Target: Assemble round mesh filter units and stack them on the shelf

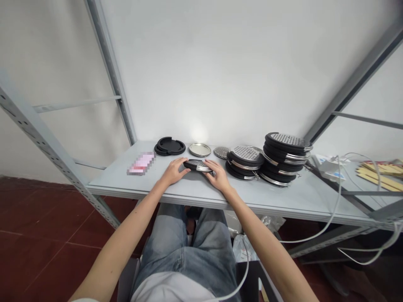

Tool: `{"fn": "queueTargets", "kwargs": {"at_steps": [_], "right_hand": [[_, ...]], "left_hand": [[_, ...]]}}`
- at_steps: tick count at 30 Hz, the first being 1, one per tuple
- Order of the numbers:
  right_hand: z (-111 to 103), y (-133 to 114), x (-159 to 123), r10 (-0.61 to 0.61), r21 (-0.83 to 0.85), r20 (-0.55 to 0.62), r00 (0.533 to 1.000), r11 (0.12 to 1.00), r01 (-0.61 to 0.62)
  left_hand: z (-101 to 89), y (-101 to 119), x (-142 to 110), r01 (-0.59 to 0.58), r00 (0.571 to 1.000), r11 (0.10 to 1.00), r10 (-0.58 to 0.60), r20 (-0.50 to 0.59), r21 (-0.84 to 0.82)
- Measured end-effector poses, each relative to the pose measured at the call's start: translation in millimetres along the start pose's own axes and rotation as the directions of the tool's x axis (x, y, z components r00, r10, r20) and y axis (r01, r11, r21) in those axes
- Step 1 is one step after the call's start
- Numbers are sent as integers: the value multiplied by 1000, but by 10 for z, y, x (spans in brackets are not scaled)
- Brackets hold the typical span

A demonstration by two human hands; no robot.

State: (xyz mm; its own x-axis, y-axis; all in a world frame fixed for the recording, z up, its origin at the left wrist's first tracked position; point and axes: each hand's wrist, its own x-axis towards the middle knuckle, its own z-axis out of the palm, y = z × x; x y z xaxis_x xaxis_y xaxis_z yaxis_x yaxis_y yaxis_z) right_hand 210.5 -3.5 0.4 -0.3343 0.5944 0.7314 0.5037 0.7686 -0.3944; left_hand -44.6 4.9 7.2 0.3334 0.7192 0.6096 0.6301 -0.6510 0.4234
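A round black-and-silver case (198, 165) with a patterned metal top is held at the middle of the shelf's front part, slightly tilted. My left hand (174, 171) grips its black left edge, thumb toward me and fingers behind. On the silver right side, my right hand (218, 174) has its fingers closed around the rim. Behind the case lie shallow silver metal dishes (200, 149) and, to their right, a perforated metal disc (221, 152). Black round rings (170, 146) are stacked at the back left.
To the right stand a shorter stack of similar cases (245, 161) and a taller one (285, 159). A blurred pink phone-like item (141, 163) lies left on the grey shelf (113, 180). Metal uprights (110, 58) flank it. A white cable (335, 205) hangs over the right edge.
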Motion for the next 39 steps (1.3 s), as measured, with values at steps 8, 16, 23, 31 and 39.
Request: {"fn": "queueTargets", "kwargs": {"at_steps": [8,16,23,31,39], "right_hand": [[9,26,-2,15,-3,-7,1000,1000,-15],[-118,-298,-71,218,173,-345,913,971,-167],[-926,-518,125,87,-1,-443,892,995,-98],[-1474,-55,190,-48,-499,-286,957,860,-106],[-1371,167,54,-29,-592,-305,952,789,-165]], "left_hand": [[42,-45,11,59,997,996,-55,-56,65],[49,-107,-13,164,982,986,-162,-94,11],[44,-97,-11,185,982,982,-184,-39,21],[30,-95,1,176,984,984,-176,-14,35],[30,-96,3,218,976,975,-219,11,30]]}}
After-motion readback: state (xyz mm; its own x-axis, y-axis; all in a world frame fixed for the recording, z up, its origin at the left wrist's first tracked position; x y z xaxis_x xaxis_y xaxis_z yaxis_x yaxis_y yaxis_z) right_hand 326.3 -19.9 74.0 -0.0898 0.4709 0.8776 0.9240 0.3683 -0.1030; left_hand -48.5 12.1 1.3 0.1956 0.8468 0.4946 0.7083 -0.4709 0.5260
